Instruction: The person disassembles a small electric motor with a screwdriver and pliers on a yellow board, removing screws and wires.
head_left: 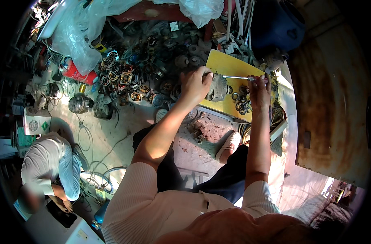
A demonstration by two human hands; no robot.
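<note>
The left hand (196, 83) curls its fingers over one motor (216, 89) at the yellow worktop's (230, 62) left edge; the right hand (260, 94) wraps its fingers around one screwdriver (237, 77), its tip at the motor. Dark rings (241, 101), overlapping too closely to count, lie toward the near right corner. Parts (120, 79) heap the floor (112, 134) leftward, where one co-worker (45, 162) bends low; one blue barrel (275, 28) stands beyond.
</note>
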